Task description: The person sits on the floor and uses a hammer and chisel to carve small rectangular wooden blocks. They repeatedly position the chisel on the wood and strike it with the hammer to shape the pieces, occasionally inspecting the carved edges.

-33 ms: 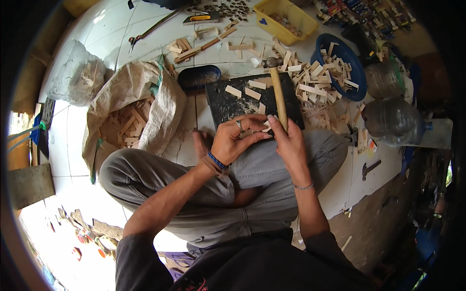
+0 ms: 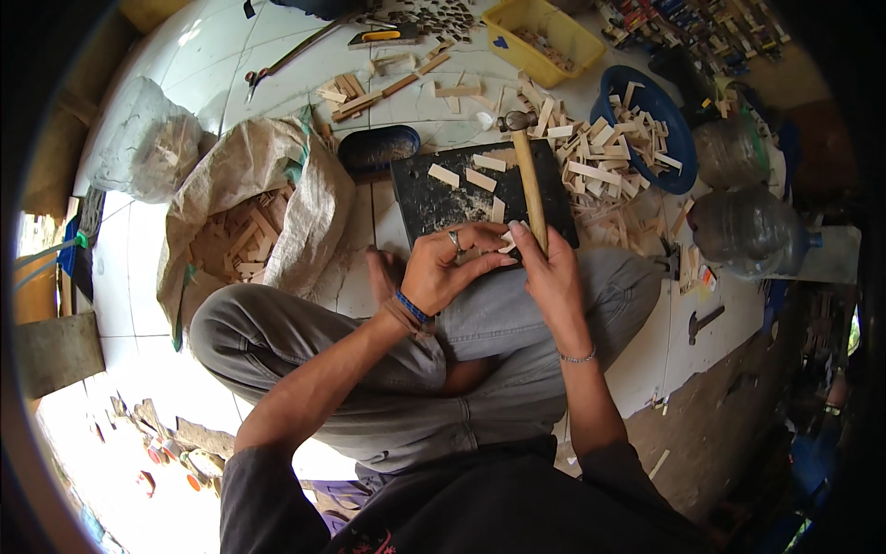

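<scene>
My right hand (image 2: 552,268) is closed round the lower end of a hammer's wooden handle; the hammer (image 2: 529,175) points away from me over a black board (image 2: 420,198). A small pale wooden piece (image 2: 507,242) sits between the fingertips of both hands, mostly covered by them. My left hand (image 2: 448,263), wearing a ring and a blue bracelet, pinches this piece from the left. Several flat wooden pieces (image 2: 486,180) lie on the board amid sawdust.
An open sack (image 2: 318,208) of wood pieces stands left, beside a dark blue oval tray (image 2: 369,164). Rightward are a wood heap (image 2: 600,171), a blue basin (image 2: 678,115), a large clear bottle (image 2: 748,231) and another hammer (image 2: 704,323). A yellow tub (image 2: 503,20) stands far back.
</scene>
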The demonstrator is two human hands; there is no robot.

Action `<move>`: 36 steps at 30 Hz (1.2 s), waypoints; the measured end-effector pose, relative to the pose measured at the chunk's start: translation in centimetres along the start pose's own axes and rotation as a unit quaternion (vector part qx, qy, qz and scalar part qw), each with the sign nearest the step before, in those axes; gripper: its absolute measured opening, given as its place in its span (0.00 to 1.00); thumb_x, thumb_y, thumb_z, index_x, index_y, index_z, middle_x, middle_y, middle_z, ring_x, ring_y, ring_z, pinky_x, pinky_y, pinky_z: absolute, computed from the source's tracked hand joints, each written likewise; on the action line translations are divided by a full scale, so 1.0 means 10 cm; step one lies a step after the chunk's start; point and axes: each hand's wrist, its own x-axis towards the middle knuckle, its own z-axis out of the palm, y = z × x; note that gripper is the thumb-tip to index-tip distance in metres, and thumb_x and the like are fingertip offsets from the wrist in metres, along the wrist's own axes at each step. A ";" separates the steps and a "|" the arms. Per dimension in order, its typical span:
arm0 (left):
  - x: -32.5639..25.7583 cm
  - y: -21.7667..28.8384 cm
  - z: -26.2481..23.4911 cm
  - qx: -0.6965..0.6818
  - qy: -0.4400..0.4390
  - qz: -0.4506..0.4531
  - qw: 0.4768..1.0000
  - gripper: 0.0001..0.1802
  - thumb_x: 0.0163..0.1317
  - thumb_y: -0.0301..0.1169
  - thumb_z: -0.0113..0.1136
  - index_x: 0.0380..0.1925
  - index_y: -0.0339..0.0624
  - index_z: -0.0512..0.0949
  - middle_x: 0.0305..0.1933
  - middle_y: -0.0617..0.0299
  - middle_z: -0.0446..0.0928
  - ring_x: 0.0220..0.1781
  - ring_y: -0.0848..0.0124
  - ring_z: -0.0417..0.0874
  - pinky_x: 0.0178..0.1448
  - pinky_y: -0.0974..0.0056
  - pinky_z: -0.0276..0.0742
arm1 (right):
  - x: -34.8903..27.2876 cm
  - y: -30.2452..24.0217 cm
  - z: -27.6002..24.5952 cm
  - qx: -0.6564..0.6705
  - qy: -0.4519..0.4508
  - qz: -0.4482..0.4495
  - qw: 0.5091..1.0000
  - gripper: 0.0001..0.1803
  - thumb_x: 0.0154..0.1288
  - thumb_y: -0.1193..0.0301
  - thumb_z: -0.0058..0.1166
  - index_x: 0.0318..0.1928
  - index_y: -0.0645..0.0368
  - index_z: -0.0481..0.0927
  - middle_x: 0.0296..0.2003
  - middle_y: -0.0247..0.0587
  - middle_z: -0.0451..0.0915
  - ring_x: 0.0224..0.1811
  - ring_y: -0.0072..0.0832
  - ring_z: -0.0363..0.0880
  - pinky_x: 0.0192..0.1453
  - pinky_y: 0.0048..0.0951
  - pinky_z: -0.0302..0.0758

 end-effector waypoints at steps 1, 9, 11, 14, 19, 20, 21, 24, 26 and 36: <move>-0.01 0.00 0.00 -0.002 0.003 -0.010 1.000 0.12 0.62 0.28 0.75 0.42 0.35 0.85 0.50 0.54 0.88 0.48 0.62 0.91 0.53 0.62 0.85 | -0.02 -0.02 -0.01 -0.018 0.014 -0.033 0.999 0.21 0.81 0.53 0.56 0.43 0.62 0.80 0.24 0.29 0.71 0.25 0.17 0.66 0.28 0.25 0.66; -0.03 0.00 0.00 -0.009 0.010 -0.024 1.000 0.10 0.62 0.28 0.76 0.41 0.36 0.86 0.47 0.54 0.90 0.50 0.65 0.91 0.55 0.63 0.85 | -0.69 -0.23 -0.80 -0.197 -0.008 -0.170 0.965 0.29 0.81 0.70 0.52 0.78 0.51 0.68 0.49 0.54 0.86 0.34 0.37 0.87 0.41 0.34 0.81; -0.03 0.01 0.01 -0.013 0.016 -0.024 0.999 0.11 0.62 0.29 0.76 0.41 0.36 0.86 0.46 0.55 0.90 0.49 0.65 0.91 0.54 0.63 0.85 | -0.85 -0.19 -0.94 -0.260 0.006 -0.260 0.930 0.30 0.78 0.73 0.55 0.78 0.49 0.70 0.46 0.52 0.87 0.31 0.35 0.86 0.38 0.35 0.81; -0.03 0.02 0.00 -0.008 0.011 -0.024 1.000 0.11 0.62 0.29 0.76 0.42 0.37 0.86 0.46 0.55 0.90 0.49 0.64 0.91 0.54 0.63 0.85 | -0.98 -0.14 -1.00 -0.295 -0.043 -0.251 0.921 0.31 0.75 0.76 0.59 0.76 0.49 0.73 0.42 0.49 0.88 0.31 0.35 0.87 0.36 0.36 0.82; -0.02 0.01 -0.01 -0.014 0.005 -0.035 0.999 0.11 0.63 0.29 0.76 0.42 0.37 0.86 0.45 0.55 0.90 0.49 0.64 0.91 0.54 0.63 0.85 | -1.06 -0.14 -1.00 -0.352 -0.074 -0.183 0.915 0.31 0.76 0.78 0.56 0.76 0.53 0.71 0.48 0.54 0.87 0.42 0.40 0.90 0.43 0.36 0.83; -0.02 0.01 0.00 -0.013 0.009 -0.028 0.999 0.11 0.63 0.29 0.76 0.42 0.37 0.86 0.45 0.55 0.90 0.48 0.64 0.91 0.54 0.63 0.85 | -1.06 -0.14 -1.01 -0.350 -0.084 -0.162 0.919 0.30 0.77 0.79 0.54 0.77 0.54 0.70 0.54 0.58 0.86 0.47 0.43 0.91 0.47 0.36 0.83; -0.02 0.01 0.00 -0.013 0.013 -0.020 1.000 0.12 0.62 0.30 0.76 0.42 0.37 0.86 0.45 0.55 0.90 0.48 0.64 0.91 0.54 0.63 0.85 | -1.05 -0.12 -1.00 -0.327 -0.040 -0.215 0.920 0.31 0.75 0.79 0.57 0.76 0.52 0.71 0.45 0.53 0.85 0.41 0.40 0.89 0.42 0.36 0.82; -0.02 0.01 0.00 -0.013 0.013 -0.016 1.000 0.12 0.63 0.30 0.76 0.42 0.36 0.86 0.45 0.55 0.89 0.48 0.64 0.91 0.54 0.63 0.85 | -1.01 -0.05 -0.94 -0.277 0.030 -0.313 0.908 0.34 0.71 0.79 0.62 0.76 0.49 0.73 0.31 0.43 0.83 0.29 0.36 0.86 0.33 0.36 0.80; -0.02 0.02 -0.01 -0.010 0.006 -0.023 1.000 0.11 0.63 0.29 0.76 0.42 0.36 0.86 0.45 0.55 0.90 0.48 0.64 0.91 0.54 0.63 0.84 | -1.01 -0.01 -0.91 -0.269 0.009 -0.318 0.909 0.34 0.71 0.80 0.61 0.76 0.51 0.72 0.33 0.46 0.84 0.31 0.37 0.87 0.34 0.36 0.81; -0.02 0.03 0.00 -0.008 0.011 -0.042 0.999 0.12 0.62 0.30 0.77 0.40 0.36 0.86 0.43 0.55 0.89 0.47 0.65 0.91 0.53 0.63 0.84 | -1.09 -0.02 -0.82 -0.262 0.031 -0.291 0.920 0.34 0.72 0.78 0.61 0.77 0.47 0.71 0.32 0.46 0.83 0.31 0.38 0.87 0.35 0.41 0.80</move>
